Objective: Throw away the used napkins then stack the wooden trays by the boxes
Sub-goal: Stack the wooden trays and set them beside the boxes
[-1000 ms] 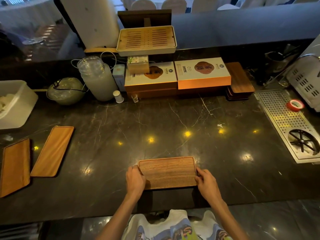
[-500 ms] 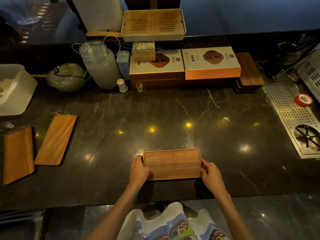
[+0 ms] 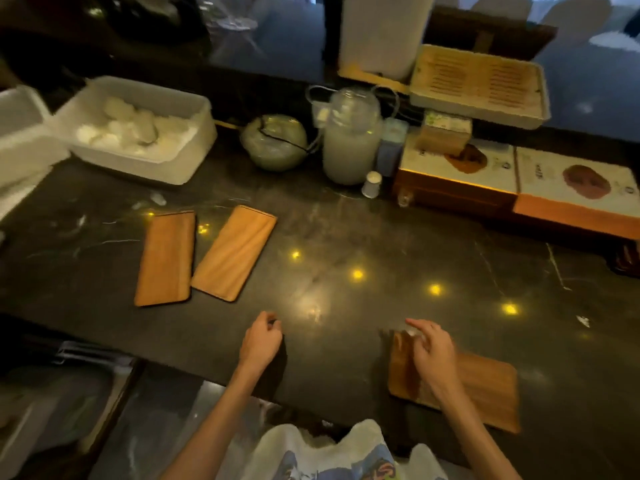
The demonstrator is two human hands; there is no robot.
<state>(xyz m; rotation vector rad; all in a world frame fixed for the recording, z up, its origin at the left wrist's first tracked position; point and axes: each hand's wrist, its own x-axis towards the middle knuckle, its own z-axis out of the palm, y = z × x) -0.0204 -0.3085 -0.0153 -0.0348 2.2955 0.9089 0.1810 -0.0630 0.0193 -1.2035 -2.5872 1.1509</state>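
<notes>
Three wooden trays lay on the dark marble counter. Two of them, the left tray and the angled tray, sat flat toward the left side with their near corners touching or almost touching. The third tray lay at the counter's near edge on the right, its outline blurred. The right hand hovered over that tray's left end, fingers loosely spread and bent, gripping nothing that could be made out; whether the fingertips touched the wood could not be told. The left hand hung above bare counter well left of it, fingers curled in toward the palm with nothing visibly held. Along the back, two flat gift boxes with white lids and orange sides stood side by side on the right. A slatted tea tray sat raised behind them, with a small carton under it. Left of the boxes stood a cloudy glass jar, a small white cup, and a round green pot. A white plastic bin holding white crumpled items sat at the back left.
</notes>
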